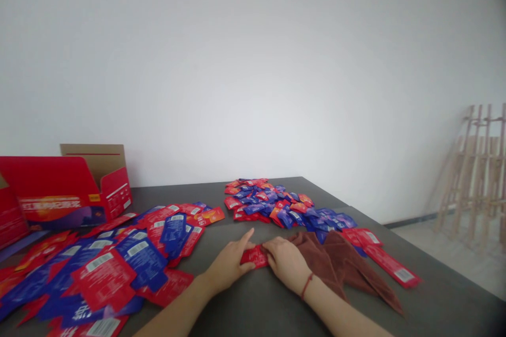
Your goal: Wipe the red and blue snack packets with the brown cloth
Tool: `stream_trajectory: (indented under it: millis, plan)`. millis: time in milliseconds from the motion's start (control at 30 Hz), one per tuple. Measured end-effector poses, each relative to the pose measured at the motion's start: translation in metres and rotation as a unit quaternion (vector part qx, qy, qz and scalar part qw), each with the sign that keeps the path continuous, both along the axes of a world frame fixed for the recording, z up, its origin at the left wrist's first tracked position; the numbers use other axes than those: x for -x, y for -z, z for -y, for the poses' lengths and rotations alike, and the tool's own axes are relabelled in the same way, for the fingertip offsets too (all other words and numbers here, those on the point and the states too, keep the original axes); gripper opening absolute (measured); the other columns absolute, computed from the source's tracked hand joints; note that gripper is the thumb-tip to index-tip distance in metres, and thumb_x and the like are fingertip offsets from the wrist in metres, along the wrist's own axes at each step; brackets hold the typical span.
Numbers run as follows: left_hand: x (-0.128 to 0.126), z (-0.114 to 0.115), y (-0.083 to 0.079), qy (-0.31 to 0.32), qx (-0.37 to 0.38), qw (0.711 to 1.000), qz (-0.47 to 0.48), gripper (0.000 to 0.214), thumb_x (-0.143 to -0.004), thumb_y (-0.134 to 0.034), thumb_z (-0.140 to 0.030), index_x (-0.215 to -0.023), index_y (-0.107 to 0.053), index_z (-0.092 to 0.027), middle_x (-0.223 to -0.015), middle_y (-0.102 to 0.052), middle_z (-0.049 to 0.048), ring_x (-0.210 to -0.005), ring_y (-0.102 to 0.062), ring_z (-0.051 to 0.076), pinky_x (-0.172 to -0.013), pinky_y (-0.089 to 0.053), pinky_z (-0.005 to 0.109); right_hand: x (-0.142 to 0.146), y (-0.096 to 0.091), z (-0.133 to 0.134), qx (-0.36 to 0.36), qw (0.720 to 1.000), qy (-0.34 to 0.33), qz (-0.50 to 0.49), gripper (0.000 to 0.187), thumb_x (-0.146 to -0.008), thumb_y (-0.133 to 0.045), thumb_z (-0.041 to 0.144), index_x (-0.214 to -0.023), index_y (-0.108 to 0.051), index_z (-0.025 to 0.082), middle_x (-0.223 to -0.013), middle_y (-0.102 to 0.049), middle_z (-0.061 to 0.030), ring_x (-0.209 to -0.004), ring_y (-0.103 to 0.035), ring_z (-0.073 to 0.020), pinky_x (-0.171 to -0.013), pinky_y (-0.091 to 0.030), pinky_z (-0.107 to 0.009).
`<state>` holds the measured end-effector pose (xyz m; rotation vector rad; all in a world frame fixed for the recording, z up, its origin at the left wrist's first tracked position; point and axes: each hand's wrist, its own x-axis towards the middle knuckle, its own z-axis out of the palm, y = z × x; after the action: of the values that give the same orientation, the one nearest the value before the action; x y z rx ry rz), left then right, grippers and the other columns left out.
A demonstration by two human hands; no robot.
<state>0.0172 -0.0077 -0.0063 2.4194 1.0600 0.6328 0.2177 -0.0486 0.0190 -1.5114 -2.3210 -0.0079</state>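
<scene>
A small red packet (258, 256) with pale print lies on the dark table between my two hands. My left hand (231, 264) has its thumb at the packet's near left edge, its index finger raised and stretched forward. The fingers of my right hand (288, 262), with a red cord on the wrist, press together over the packet's right end. Some of the fingertips are hidden. A brown cloth (336, 260) lies crumpled just right of my right hand.
Flat red and blue packets (105, 276) with barcodes are heaped at the left. Behind my hands spreads a pile of smaller red and blue packets (261, 202). A long red strip (391, 266) lies near the right table edge. An open red carton (59, 195) stands back left.
</scene>
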Motion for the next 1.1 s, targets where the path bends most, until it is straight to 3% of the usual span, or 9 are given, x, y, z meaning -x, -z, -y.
stream_trajectory:
  millis: [233,300,400,533,800,933,1000,1100]
  plan:
    - [0.001,-0.001,0.002,0.013,-0.004,1.000,0.008,0.085,-0.080,-0.063,-0.024,-0.150,-0.015,-0.026,-0.132,-0.058,0.0046,-0.121,-0.050,0.023,-0.103,-0.032,0.037,0.013,0.002,0.006,0.015,0.993,-0.119,-0.010,0.025,-0.086,-0.047,0.015,-0.101,-0.066,0.019,-0.106,-0.069,-0.0054,-0.101,-0.059,-0.0184,-0.090,-0.039,-0.026]
    - [0.002,0.000,0.001,0.005,0.002,1.000,0.009,0.085,-0.080,-0.063,-0.026,-0.150,-0.014,-0.025,-0.132,-0.058,0.0055,-0.122,-0.050,0.023,-0.104,-0.032,0.037,0.005,0.002,0.011,0.009,0.995,-0.099,-0.029,0.027,-0.085,-0.047,0.015,-0.101,-0.067,0.020,-0.105,-0.069,-0.0047,-0.101,-0.059,-0.0181,-0.090,-0.039,-0.026]
    - [0.001,0.002,-0.001,0.000,0.010,1.000,0.005,0.087,-0.080,-0.063,-0.026,-0.150,-0.012,-0.024,-0.132,-0.058,0.0058,-0.122,-0.050,0.023,-0.104,-0.032,0.037,-0.009,0.001,0.013,0.005,0.999,-0.014,-0.033,0.028,-0.085,-0.045,0.014,-0.098,-0.069,0.020,-0.101,-0.071,-0.0057,-0.097,-0.061,-0.0192,-0.088,-0.040,-0.027]
    - [0.000,0.004,-0.003,-0.009,0.015,1.000,0.002,0.088,-0.079,-0.064,-0.025,-0.150,-0.013,-0.024,-0.132,-0.058,0.0049,-0.122,-0.049,0.024,-0.104,-0.031,0.036,-0.017,0.000,0.004,0.006,0.998,0.053,-0.018,0.031,-0.085,-0.041,0.011,-0.096,-0.070,0.016,-0.099,-0.071,-0.0106,-0.096,-0.062,-0.0221,-0.087,-0.040,-0.030]
    - [0.001,-0.003,0.004,0.014,0.003,1.000,0.020,0.091,-0.080,-0.063,-0.024,-0.151,-0.006,-0.026,-0.130,-0.059,0.0035,-0.120,-0.052,0.022,-0.102,-0.033,0.036,0.011,-0.002,-0.002,0.019,0.998,-0.065,0.002,0.023,-0.085,-0.048,0.017,-0.096,-0.068,0.020,-0.099,-0.071,-0.0031,-0.096,-0.062,-0.0172,-0.087,-0.039,-0.023]
    - [0.001,-0.002,0.002,0.010,0.005,1.000,0.013,0.091,-0.079,-0.064,-0.026,-0.151,-0.008,-0.024,-0.130,-0.059,0.0059,-0.120,-0.051,0.023,-0.102,-0.033,0.036,0.002,-0.009,0.006,0.028,0.991,-0.133,0.002,0.023,-0.085,-0.048,0.018,-0.096,-0.068,0.022,-0.101,-0.071,-0.0015,-0.096,-0.062,-0.0161,-0.086,-0.039,-0.023]
    - [0.000,0.000,0.000,0.005,0.011,1.000,0.010,0.091,-0.079,-0.065,-0.027,-0.151,-0.009,-0.023,-0.130,-0.059,0.0068,-0.120,-0.051,0.023,-0.103,-0.033,0.036,-0.006,-0.012,0.009,0.032,0.993,-0.115,0.006,0.024,-0.086,-0.047,0.018,-0.095,-0.068,0.022,-0.099,-0.071,-0.0020,-0.095,-0.063,-0.0168,-0.085,-0.039,-0.024]
    - [0.000,0.004,-0.004,-0.004,0.017,1.000,0.006,0.090,-0.079,-0.064,-0.027,-0.151,-0.009,-0.023,-0.131,-0.059,0.0061,-0.121,-0.050,0.024,-0.104,-0.032,0.037,-0.014,-0.013,0.009,0.026,0.999,-0.024,0.014,0.027,-0.087,-0.043,0.017,-0.093,-0.069,0.020,-0.097,-0.072,-0.0055,-0.092,-0.063,-0.0189,-0.083,-0.040,-0.026]
